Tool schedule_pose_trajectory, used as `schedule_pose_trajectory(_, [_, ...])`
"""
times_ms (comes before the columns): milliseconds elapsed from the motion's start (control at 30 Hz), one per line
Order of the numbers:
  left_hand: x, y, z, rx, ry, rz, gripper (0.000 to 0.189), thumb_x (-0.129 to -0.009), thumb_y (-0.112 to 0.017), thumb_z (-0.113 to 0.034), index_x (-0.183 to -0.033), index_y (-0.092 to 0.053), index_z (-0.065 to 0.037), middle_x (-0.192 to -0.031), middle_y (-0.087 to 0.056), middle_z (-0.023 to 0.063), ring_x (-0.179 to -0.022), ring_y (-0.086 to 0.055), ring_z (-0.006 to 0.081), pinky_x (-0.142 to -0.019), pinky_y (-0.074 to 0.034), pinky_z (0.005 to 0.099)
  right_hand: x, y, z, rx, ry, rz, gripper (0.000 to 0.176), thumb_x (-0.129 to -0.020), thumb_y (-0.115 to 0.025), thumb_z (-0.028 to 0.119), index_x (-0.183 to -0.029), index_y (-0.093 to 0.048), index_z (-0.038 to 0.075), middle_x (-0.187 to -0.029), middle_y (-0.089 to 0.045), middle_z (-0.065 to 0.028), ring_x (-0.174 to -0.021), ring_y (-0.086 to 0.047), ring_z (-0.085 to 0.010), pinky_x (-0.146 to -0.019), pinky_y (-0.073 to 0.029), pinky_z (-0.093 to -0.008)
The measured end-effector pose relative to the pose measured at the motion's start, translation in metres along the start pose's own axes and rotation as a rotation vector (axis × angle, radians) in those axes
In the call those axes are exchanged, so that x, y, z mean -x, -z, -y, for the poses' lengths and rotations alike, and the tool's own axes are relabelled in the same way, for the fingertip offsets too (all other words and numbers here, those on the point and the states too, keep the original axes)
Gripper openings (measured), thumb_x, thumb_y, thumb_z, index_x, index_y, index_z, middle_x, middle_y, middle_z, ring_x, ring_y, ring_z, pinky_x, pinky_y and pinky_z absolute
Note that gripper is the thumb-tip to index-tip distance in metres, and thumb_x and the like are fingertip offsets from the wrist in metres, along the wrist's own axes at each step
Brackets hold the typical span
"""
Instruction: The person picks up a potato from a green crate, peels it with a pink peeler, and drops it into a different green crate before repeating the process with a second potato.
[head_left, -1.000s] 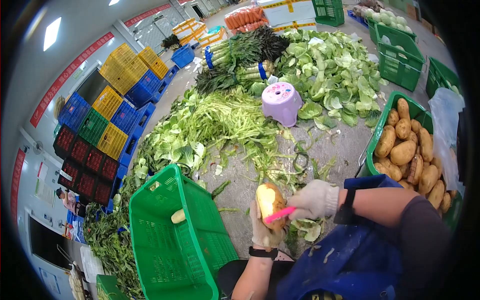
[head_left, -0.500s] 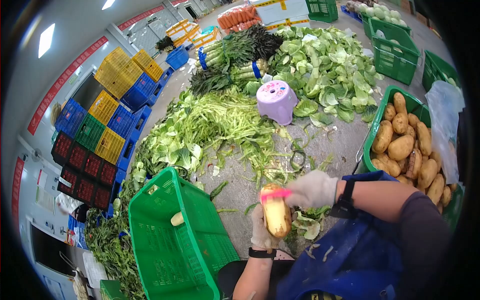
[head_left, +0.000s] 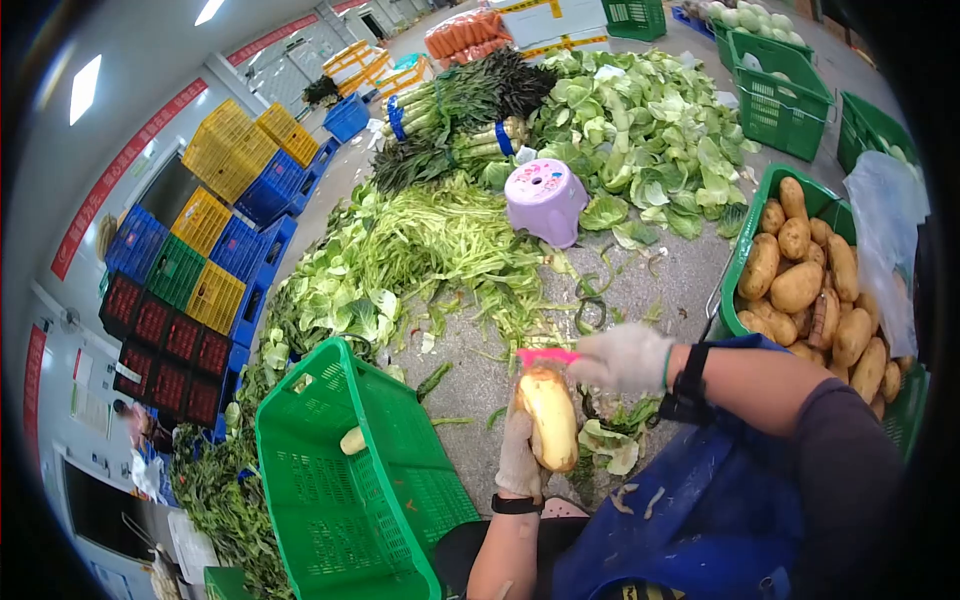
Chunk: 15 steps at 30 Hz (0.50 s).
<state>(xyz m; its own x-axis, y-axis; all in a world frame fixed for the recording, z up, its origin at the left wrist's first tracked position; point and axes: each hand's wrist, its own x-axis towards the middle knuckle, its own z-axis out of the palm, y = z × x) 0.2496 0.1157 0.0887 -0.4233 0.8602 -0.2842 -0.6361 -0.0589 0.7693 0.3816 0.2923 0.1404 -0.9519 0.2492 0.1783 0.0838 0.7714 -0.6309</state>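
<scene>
My gloved left hand (head_left: 518,455) is wrapped round a large potato (head_left: 550,420), mostly peeled and pale, held upright over the floor. In my gloved right hand (head_left: 630,358) is a pink peeler (head_left: 547,356), just above the potato's top end. To the left, a tilted green crate (head_left: 410,450) holds one peeled potato (head_left: 353,440). Unpeeled potatoes (head_left: 797,287) fill a green crate (head_left: 737,275) on the right, with a clear plastic bag (head_left: 885,240) over its edge.
A purple stool (head_left: 546,203) stands beyond my hands among heaps of cabbage leaves (head_left: 640,130) and green trimmings (head_left: 440,235). Bundled vegetables (head_left: 470,110) lie behind. Stacked coloured crates (head_left: 190,250) are at the left, where a person (head_left: 145,425) is partly visible.
My right hand has moved up with the peeler, from the potato's side to above its top. The potato has turned slightly, and the view has shifted a little. The person at the left shows more.
</scene>
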Motion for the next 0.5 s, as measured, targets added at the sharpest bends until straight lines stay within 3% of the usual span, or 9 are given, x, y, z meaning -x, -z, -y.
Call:
schedule_pose_trajectory(67, [-0.003,0.002,-0.004,-0.023,-0.023,0.031,0.065,-0.083,-0.059,-0.051,-0.131,-0.042,-0.010,-0.111,-0.059,0.0101,-0.094,-0.063,0.0254,-0.083,-0.054,0.0440,-0.009,0.014,-0.010,0.132,-0.275,0.054,0.039,-0.090,-0.048,0.048,-0.094,-0.060,0.010,-0.076,-0.062,-0.0179,-0.073,-0.062,-0.0364,-0.066,-0.049,-0.0427])
schedule_pose_trajectory(100, [-0.005,0.001,-0.005,-0.013,-0.062,0.088,0.063,-0.083,-0.059,-0.047,-0.131,-0.042,-0.010,-0.111,-0.059,0.0099,-0.095,-0.062,0.0251,-0.083,-0.054,0.0436,-0.004,0.017,0.003,-0.041,-0.185,-0.019,0.041,-0.090,-0.048,0.049,-0.094,-0.060,0.010,-0.078,-0.062,-0.0181,-0.076,-0.062,-0.0367,-0.068,-0.049,-0.0433])
schedule_pose_trajectory(200, [0.001,0.002,0.001,-0.003,-0.064,0.102,0.061,-0.083,-0.061,-0.043,-0.131,-0.042,-0.010,-0.113,-0.058,0.0099,-0.096,-0.062,0.0249,-0.082,-0.054,0.0429,-0.003,0.002,0.002,-0.002,-0.113,0.090,0.042,-0.090,-0.048,0.050,-0.095,-0.060,0.010,-0.079,-0.063,-0.0179,-0.078,-0.063,-0.0361,-0.069,-0.049,-0.0435])
schedule_pose_trajectory(233, [-0.001,0.002,-0.002,-0.017,-0.062,0.085,0.062,-0.083,-0.062,-0.041,-0.131,-0.042,-0.009,-0.114,-0.058,0.0101,-0.097,-0.062,0.0250,-0.082,-0.055,0.0425,-0.011,0.008,-0.005,0.126,-0.316,0.170,0.042,-0.090,-0.048,0.050,-0.097,-0.060,0.010,-0.082,-0.063,-0.0181,-0.079,-0.063,-0.0364,-0.070,-0.050,-0.0435])
schedule_pose_trajectory(333, [-0.010,0.003,-0.007,-0.100,-0.116,0.156,0.066,-0.082,-0.063,-0.046,-0.132,-0.041,-0.009,-0.115,-0.057,0.0104,-0.096,-0.062,0.0255,-0.082,-0.055,0.0420,-0.005,0.018,0.004,-0.001,-0.186,0.048,0.044,-0.090,-0.046,0.051,-0.097,-0.062,0.010,-0.084,-0.065,-0.0182,-0.079,-0.063,-0.0364,-0.071,-0.050,-0.0435])
schedule_pose_trajectory(367, [-0.007,0.004,-0.003,-0.129,-0.126,0.176,0.069,-0.081,-0.064,-0.048,-0.132,-0.040,-0.008,-0.115,-0.057,0.0105,-0.096,-0.062,0.0258,-0.081,-0.055,0.0417,0.001,0.013,0.013,-0.065,0.001,0.024,0.044,-0.091,-0.045,0.051,-0.096,-0.063,0.010,-0.085,-0.065,-0.0181,-0.079,-0.063,-0.0357,-0.071,-0.050,-0.0437])
schedule_pose_trajectory(400, [-0.003,0.007,0.001,-0.126,-0.117,0.168,0.069,-0.081,-0.064,-0.048,-0.132,-0.040,-0.008,-0.115,-0.057,0.0105,-0.096,-0.062,0.0258,-0.081,-0.055,0.0417,-0.001,0.010,0.010,-0.073,-0.005,0.031,0.044,-0.091,-0.045,0.051,-0.096,-0.063,0.010,-0.085,-0.065,-0.0181,-0.079,-0.063,-0.0357,-0.071,-0.050,-0.0437])
schedule_pose_trajectory(467, [-0.004,0.010,0.000,0.000,-0.096,0.173,0.066,-0.083,-0.063,-0.046,-0.132,-0.040,-0.008,-0.113,-0.057,0.0103,-0.096,-0.062,0.0247,-0.081,-0.055,0.0406,-0.013,0.012,-0.001,0.178,-0.355,0.222,0.042,-0.091,-0.046,0.049,-0.096,-0.062,0.011,-0.084,-0.064,-0.0177,-0.079,-0.063,-0.0358,-0.070,-0.050,-0.0440])
schedule_pose_trajectory(500, [-0.003,0.004,-0.004,-0.041,-0.120,0.125,0.067,-0.082,-0.063,-0.048,-0.131,-0.040,-0.009,-0.113,-0.058,0.0104,-0.095,-0.062,0.0244,-0.079,-0.056,0.0403,-0.013,0.020,-0.002,0.181,-0.418,0.216,0.040,-0.091,-0.046,0.048,-0.095,-0.062,0.010,-0.082,-0.064,-0.0172,-0.078,-0.063,-0.0355,-0.069,-0.049,-0.0444])
